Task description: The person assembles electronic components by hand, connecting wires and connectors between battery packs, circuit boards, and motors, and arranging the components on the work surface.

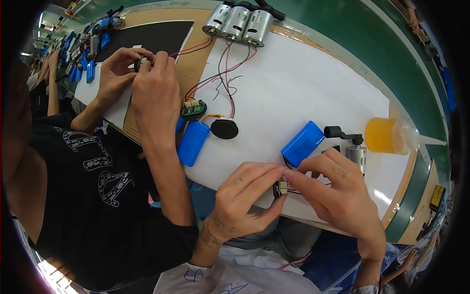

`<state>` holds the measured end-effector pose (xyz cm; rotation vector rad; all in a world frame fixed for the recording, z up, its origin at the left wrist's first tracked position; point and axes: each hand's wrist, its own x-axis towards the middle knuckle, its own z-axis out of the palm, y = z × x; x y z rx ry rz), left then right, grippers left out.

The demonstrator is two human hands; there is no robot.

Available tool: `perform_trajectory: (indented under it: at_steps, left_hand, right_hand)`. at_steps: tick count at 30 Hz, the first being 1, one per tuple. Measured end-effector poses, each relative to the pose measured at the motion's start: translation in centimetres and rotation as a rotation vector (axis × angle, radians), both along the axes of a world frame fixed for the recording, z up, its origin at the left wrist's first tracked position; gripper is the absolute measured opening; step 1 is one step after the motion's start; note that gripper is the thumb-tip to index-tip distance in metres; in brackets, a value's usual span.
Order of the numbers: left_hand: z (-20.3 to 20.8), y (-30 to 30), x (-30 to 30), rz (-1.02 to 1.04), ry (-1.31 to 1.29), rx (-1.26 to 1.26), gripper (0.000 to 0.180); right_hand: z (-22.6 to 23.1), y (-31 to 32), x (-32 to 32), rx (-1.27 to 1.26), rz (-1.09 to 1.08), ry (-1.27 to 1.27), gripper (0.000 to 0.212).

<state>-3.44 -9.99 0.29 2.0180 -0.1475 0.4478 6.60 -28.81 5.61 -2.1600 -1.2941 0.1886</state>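
Note:
Between the thumb and fingers of my left hand (249, 198), near the table's front edge, is a small round black part with a circuit board (280, 188) and pale connector sockets. My right hand (338, 188) pinches the dark battery lead at the board's upper edge, against my left fingertips. The plug end is hidden by the fingers. That lead runs up to a blue battery pack (303, 143) lying just beyond my hands. Thin wires leave the board and pass under my right hand, beside a silver motor (357, 158) with a black crank-shaped attachment.
A bottle of yellow liquid (381, 135) with a nozzle stands at right. Three silver motors (237, 23) sit at the back, wired to round black parts (224, 129). Another blue battery (194, 143) lies left. A co-worker's hands (155, 88) handle a small part there.

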Motion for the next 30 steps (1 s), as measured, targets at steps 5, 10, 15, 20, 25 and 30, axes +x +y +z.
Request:
perform_trajectory:
  at_steps: [5, 10, 15, 20, 25, 30]
  left_hand:
    - [1.0, -0.3, -0.9, 0.080, 0.068, 0.016, 0.051]
    - [0.2, 0.0, -1.5, 0.099, 0.001, 0.050, 0.050]
    - [-0.2, -0.9, -1.1, 0.094, -0.056, 0.028, 0.046]
    - [-0.1, -1.0, -1.8, 0.182, -0.146, 0.137, 0.040]
    - [-0.6, -1.9, -1.2, 0.197, -0.154, 0.153, 0.038]
    - [-1.2, -1.8, -1.7, 0.233, -0.123, 0.180, 0.038]
  right_hand:
    - [-0.3, 0.3, 0.8, 0.003, 0.028, 0.048, 0.037]
    - [-2.2, 0.2, 0.7, 0.037, 0.096, 0.014, 0.037]
    - [-2.2, -0.3, 0.2, 0.057, 0.030, -0.056, 0.030]
    - [-2.8, 0.7, -0.8, 0.147, 0.026, -0.046, 0.019]
    - [-3.0, 0.2, -0.7, 0.195, 0.039, -0.075, 0.013]
    - [-2.9, -0.4, -1.5, 0.264, -0.032, 0.055, 0.008]
